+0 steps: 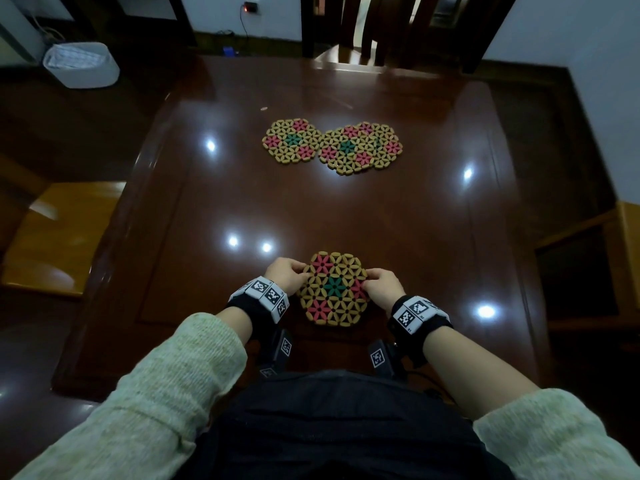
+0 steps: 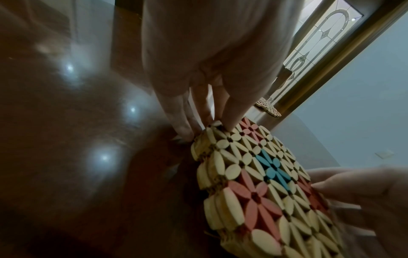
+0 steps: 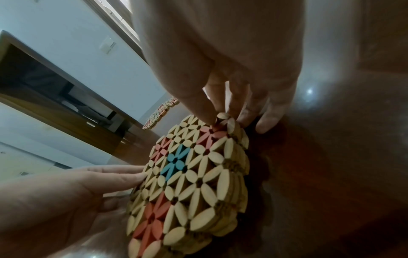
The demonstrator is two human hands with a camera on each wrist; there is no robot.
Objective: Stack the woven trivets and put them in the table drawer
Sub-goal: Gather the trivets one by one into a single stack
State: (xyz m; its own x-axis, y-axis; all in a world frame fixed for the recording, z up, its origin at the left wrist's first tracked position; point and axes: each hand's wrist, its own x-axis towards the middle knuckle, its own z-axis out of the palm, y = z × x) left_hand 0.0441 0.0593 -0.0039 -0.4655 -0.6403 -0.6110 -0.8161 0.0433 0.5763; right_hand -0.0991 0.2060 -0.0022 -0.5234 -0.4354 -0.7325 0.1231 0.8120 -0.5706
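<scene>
A stack of woven trivets (image 1: 334,289) with tan, pink and green flower patterns lies near the front edge of the dark wooden table (image 1: 346,209). My left hand (image 1: 294,271) pinches its left edge, thumb on top (image 2: 232,122). My right hand (image 1: 375,282) pinches its right edge the same way (image 3: 207,117). The wrist views show this stack (image 2: 260,183) (image 3: 194,174) as a few layers thick. One single trivet (image 1: 291,141) and two overlapping trivets (image 1: 360,148) lie flat at the far middle of the table. No drawer is in view.
A dark wooden chair (image 1: 381,29) stands at the table's far end. A white basket (image 1: 81,64) sits on the floor at the far left. Light wooden seats stand at the left (image 1: 59,237) and the right (image 1: 623,244) of the table.
</scene>
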